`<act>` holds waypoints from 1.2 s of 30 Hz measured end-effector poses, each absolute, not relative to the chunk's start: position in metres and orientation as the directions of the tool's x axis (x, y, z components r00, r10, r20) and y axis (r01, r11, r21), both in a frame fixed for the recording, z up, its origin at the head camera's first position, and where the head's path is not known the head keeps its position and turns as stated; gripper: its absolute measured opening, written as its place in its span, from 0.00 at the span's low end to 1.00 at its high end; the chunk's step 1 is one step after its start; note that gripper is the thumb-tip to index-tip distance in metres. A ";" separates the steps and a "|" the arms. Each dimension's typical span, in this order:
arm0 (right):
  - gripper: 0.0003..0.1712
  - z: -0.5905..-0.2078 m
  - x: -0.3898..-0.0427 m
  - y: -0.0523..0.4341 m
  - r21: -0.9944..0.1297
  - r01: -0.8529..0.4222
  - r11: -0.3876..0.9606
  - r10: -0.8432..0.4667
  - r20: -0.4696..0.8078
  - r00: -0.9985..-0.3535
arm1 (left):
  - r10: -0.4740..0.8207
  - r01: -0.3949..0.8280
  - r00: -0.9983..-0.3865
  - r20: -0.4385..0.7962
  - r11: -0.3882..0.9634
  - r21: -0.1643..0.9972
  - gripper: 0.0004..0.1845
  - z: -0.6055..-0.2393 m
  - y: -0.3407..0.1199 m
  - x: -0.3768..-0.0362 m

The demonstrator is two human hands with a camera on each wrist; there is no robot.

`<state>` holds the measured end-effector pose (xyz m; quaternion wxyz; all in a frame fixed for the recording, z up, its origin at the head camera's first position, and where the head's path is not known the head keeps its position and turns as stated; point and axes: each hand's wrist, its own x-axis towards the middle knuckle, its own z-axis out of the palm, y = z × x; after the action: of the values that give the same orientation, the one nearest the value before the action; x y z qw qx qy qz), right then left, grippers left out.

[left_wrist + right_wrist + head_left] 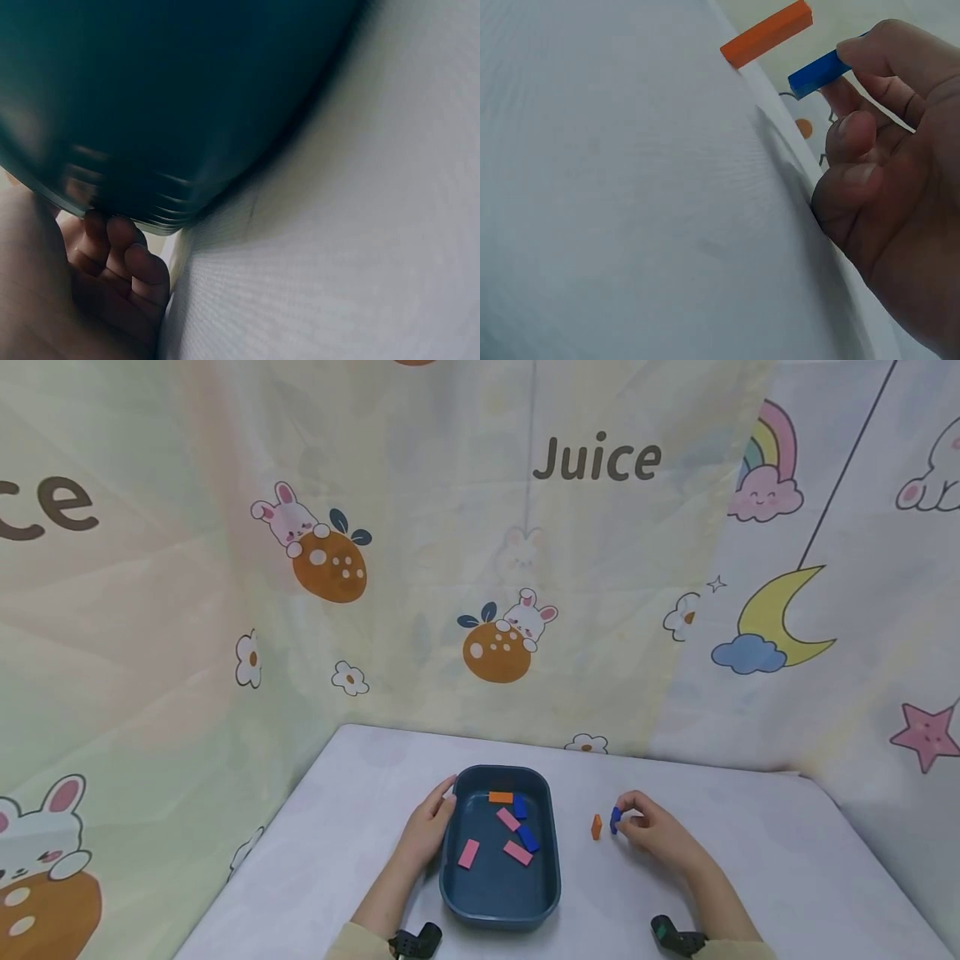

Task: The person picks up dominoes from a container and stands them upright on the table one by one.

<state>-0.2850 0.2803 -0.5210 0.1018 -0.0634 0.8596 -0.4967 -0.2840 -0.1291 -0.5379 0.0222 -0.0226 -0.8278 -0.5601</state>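
Observation:
My left hand (427,828) grips the left side of a dark blue rectangular tray (495,903). In the left wrist view its curled fingers (149,265) lie against the tray's outer wall. Between thumb and index finger, my right hand (660,835) pinches a small blue block (819,73), held upright to the right of the tray. Just left of that block stands an orange block (596,827) on the table, untouched. Inside the tray lie another orange block (501,797), two blue blocks, one of them the blue block (528,839), and three pink blocks, including a pink block (468,854).
A white table (600,910) carries everything. Behind it and along its sides hangs a printed curtain (420,693) with rabbits, fruit and flowers. Dark wrist cameras sit on both wrists, such as the right camera (675,937) near the table's front.

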 end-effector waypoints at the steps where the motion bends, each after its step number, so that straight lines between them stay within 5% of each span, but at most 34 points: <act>1: 0.18 -0.522 -0.285 0.280 -0.869 -0.001 0.495 -0.208 -0.117 -0.971 | 0.010 0.057 -0.998 0.057 0.368 0.928 0.25 -0.538 -0.129 -0.284; 23: 0.21 -0.532 -0.283 0.285 -0.861 -0.062 0.505 -0.257 -0.081 -0.963 | 0.021 0.060 -0.998 0.056 0.380 0.923 0.25 -0.539 -0.130 -0.285; 36: 0.24 -0.527 -0.283 0.282 -0.857 0.009 0.515 -0.161 -0.108 -0.981 | 0.003 0.046 -0.999 0.048 0.381 0.923 0.25 -0.535 -0.129 -0.283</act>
<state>-0.2825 0.2817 -0.5272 0.0870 -0.0438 0.8660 -0.4905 -0.2828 -0.1290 -0.5353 0.0192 -0.0146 -0.8308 -0.5561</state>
